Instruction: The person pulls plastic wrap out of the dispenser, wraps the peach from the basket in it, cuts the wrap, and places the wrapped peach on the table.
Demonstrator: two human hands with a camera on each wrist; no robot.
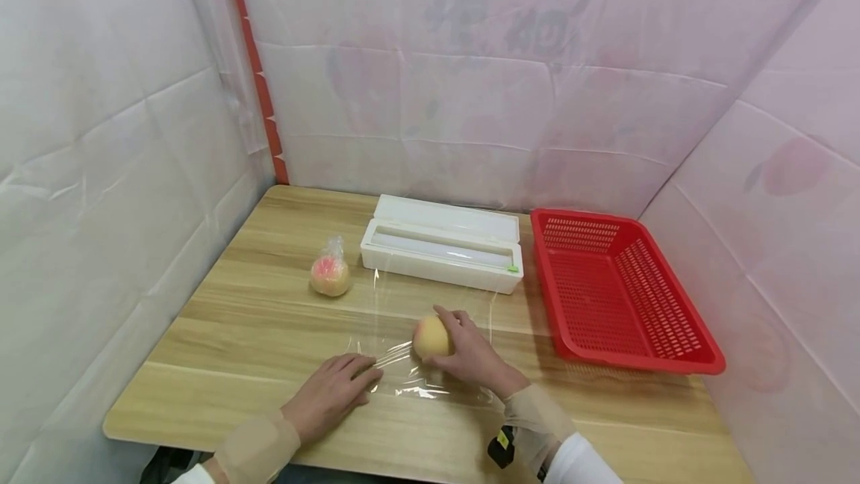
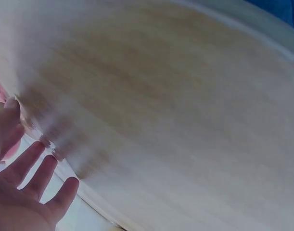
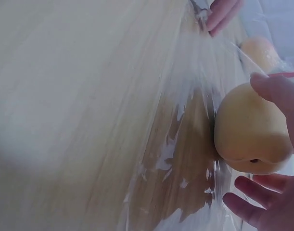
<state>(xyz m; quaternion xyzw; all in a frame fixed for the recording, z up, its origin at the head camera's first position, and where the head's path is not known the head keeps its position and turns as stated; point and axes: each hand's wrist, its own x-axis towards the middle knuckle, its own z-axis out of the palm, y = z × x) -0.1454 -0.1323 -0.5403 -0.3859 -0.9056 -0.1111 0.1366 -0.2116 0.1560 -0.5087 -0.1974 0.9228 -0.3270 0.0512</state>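
A yellow peach (image 1: pixel 430 337) sits on a sheet of clear plastic wrap (image 1: pixel 393 320) spread over the wooden table. My right hand (image 1: pixel 470 353) holds the peach, thumb on one side and fingers on the other; the right wrist view shows the cleft of the peach (image 3: pixel 252 130) beside the thumb. My left hand (image 1: pixel 332 394) pinches the near left part of the wrap between thumb and forefinger. Its other fingers (image 2: pixel 40 175) are spread in the left wrist view. Taut creases run from that pinch to the peach. A pink and yellow peach (image 1: pixel 330 275), wrapped with a twisted top, stands farther left.
Behind the wrap stands a white dispenser box (image 1: pixel 437 264), lid raised, with a roll inside. A red perforated basket (image 1: pixel 561 342) is at the right. The wooden table (image 1: pixel 222 364) has pale sheets (image 1: pixel 470 95) hung around its back and sides.
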